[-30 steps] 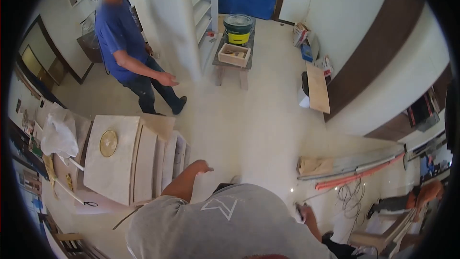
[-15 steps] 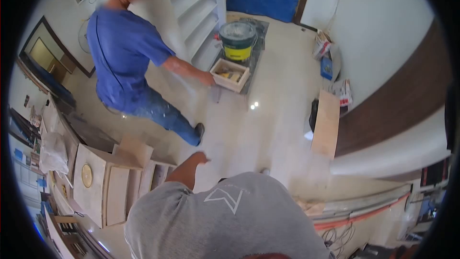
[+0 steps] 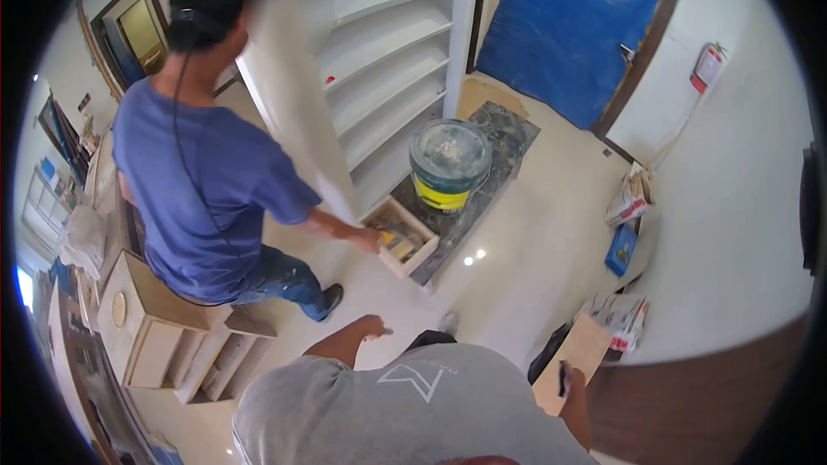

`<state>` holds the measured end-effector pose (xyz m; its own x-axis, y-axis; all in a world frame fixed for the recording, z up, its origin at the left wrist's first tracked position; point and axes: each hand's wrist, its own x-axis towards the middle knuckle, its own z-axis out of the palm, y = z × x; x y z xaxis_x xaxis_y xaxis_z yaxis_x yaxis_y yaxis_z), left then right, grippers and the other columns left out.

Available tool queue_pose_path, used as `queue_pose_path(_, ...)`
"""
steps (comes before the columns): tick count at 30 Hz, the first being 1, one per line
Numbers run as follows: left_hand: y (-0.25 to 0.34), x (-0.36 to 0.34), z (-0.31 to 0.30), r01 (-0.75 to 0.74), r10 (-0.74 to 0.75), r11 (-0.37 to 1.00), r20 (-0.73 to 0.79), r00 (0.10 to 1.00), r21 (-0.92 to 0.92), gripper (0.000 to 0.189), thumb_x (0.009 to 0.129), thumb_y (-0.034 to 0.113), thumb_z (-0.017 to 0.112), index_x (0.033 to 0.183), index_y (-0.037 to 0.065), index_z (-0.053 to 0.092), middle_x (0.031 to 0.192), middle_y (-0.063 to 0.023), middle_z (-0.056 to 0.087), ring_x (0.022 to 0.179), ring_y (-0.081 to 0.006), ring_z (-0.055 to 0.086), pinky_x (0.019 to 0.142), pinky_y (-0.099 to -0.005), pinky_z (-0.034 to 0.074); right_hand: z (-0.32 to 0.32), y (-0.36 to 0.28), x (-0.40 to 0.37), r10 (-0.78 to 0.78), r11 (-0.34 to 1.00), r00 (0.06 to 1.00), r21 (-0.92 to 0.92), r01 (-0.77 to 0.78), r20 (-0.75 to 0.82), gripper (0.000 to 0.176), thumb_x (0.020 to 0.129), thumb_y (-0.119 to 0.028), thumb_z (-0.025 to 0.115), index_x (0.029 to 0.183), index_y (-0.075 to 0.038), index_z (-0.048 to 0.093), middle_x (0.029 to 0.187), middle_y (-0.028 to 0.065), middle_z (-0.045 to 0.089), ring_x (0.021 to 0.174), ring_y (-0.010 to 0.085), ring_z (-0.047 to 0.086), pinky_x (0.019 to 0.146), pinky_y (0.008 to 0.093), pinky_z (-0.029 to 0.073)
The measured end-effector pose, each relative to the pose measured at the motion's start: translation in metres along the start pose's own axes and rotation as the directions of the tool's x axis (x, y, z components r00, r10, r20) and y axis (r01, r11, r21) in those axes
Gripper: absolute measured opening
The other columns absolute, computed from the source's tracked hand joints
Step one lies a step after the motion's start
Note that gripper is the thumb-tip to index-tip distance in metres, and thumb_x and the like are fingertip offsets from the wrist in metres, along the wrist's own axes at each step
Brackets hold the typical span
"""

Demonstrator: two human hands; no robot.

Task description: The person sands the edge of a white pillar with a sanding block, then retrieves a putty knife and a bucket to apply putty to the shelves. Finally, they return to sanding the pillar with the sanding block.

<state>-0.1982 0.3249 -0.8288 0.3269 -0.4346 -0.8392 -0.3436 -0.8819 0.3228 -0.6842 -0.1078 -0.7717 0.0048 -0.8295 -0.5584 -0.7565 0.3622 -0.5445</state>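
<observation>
My left hand hangs in front of my grey shirt over the pale floor, its fingers curled and nothing visible in them. My right hand is low on the right, closed around a small black object whose kind I cannot make out. Behind that hand a light plywood piece leans beside white bags. Ahead on the left, a co-worker in a blue T-shirt has a hand at the rim of a wooden box with tools inside.
A lidded bucket stands on a dark marble-patterned slab next to white shelves. Blue sheeting covers a door. A blue box is by the right wall. Wooden cabinets stand at left.
My view has tilted up and shifted, bringing more shelving and the door into sight. My right hand with the black object has come into view. The co-worker's hand stays at the box.
</observation>
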Motion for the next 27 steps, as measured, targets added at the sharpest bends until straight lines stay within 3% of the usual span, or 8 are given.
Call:
queue_pose_path(4,0.146,0.005,-0.124,-0.142,0.085,0.954,-0.218,0.972,-0.262,0.068,0.08,0.058,0.069,0.116,0.0,0.063,0.069,-0.0107,0.061,0.057,-0.0197,0.059,0.051,-0.0366,0.052,0.013,-0.082,0.05,-0.046,0.921,0.979,-0.37,0.119,0.199,0.063,0.087,-0.056,0.064,0.079,0.006,0.066,0.07,0.0157,0.06,0.065,0.0301,0.061,0.056,0.0485,0.046)
queue_pose_path(7,0.193,0.094,-0.184,-0.171,-0.07,0.808,-0.379,0.923,-0.564,0.081,0.08,0.055,0.072,0.136,0.001,0.046,0.072,-0.0115,0.063,0.054,-0.0199,0.057,0.05,-0.037,0.05,-0.009,-0.153,0.079,0.202,0.941,0.945,-0.319,-0.115,0.257,0.063,0.091,-0.058,0.057,0.088,0.004,0.067,0.073,0.0176,0.063,0.067,0.0309,0.062,0.061,0.0486,0.047)
queue_pose_path(10,0.264,0.093,-0.27,-0.264,-0.214,0.59,-0.463,0.86,-0.763,0.093,0.08,0.054,0.072,0.144,-0.002,0.032,0.069,-0.0097,0.058,0.047,-0.017,0.049,0.044,-0.0361,0.045,-0.032,-0.188,0.141,-0.001,0.934,0.947,-0.338,0.116,0.321,0.056,0.091,-0.055,0.058,0.079,-0.001,0.064,0.066,0.015,0.058,0.056,0.0275,0.057,0.053,0.0432,0.043)
queue_pose_path(17,0.335,0.14,-0.301,-0.389,-0.631,0.277,-0.472,0.616,-0.879,0.078,0.087,0.049,0.069,0.135,-0.004,0.038,0.065,-0.0103,0.055,0.042,-0.0166,0.046,0.035,-0.0333,0.035,-0.054,-0.307,0.366,-0.057,0.747,0.881,-0.566,0.349,0.469,0.05,0.094,-0.051,0.053,0.093,-0.003,0.064,0.079,0.0159,0.063,0.069,0.0272,0.062,0.061,0.0408,0.047)
queue_pose_path(22,0.342,0.173,-0.301,-0.439,-0.603,0.089,-0.399,0.691,-0.894,0.084,0.09,0.051,0.063,0.15,0.005,0.026,0.088,-0.0158,0.06,0.06,-0.0207,0.059,0.046,-0.0353,0.046,-0.047,-0.447,0.502,-0.081,0.512,0.761,-0.628,0.586,0.644,0.047,0.096,-0.048,0.05,0.103,-0.004,0.064,0.089,0.0166,0.067,0.079,0.027,0.065,0.067,0.0391,0.05)
queue_pose_path(24,0.361,0.163,-0.297,-0.402,-0.651,0.126,-0.381,0.657,-0.907,0.079,0.09,0.049,0.063,0.148,0.006,0.032,0.103,-0.0196,0.062,0.074,-0.0266,0.064,0.056,-0.0374,0.051,-0.03,-0.487,0.603,-0.109,0.236,0.57,-0.536,0.811,0.815,0.046,0.096,-0.047,0.049,0.107,-0.005,0.064,0.093,0.0169,0.068,0.082,0.0269,0.067,0.07,0.0385,0.051)
queue_pose_path(26,0.391,0.142,-0.312,-0.275,-0.752,0.239,-0.356,0.555,-0.931,0.074,0.09,0.048,0.064,0.145,0.006,0.038,0.12,-0.0224,0.061,0.093,-0.0336,0.067,0.071,-0.0397,0.056,0.014,-0.537,0.734,-0.08,-0.275,0.029,-0.05,0.96,0.996,0.046,0.097,-0.046,0.048,0.111,-0.005,0.064,0.097,0.0172,0.07,0.086,0.0268,0.068,0.072,0.0378,0.052)
queue_pose_path(27,0.387,0.156,-0.31,-0.258,-0.78,0.26,-0.36,0.512,-0.931,0.074,0.089,0.048,0.064,0.144,0.006,0.039,0.123,-0.0228,0.059,0.101,-0.0341,0.064,0.078,-0.0407,0.053,0.011,-0.588,0.68,-0.228,-0.012,-0.179,0.182,0.983,0.957,0.044,0.098,-0.042,0.045,0.117,-0.006,0.062,0.097,0.0146,0.071,0.07,0.0223,0.064,0.064,0.0374,0.052)
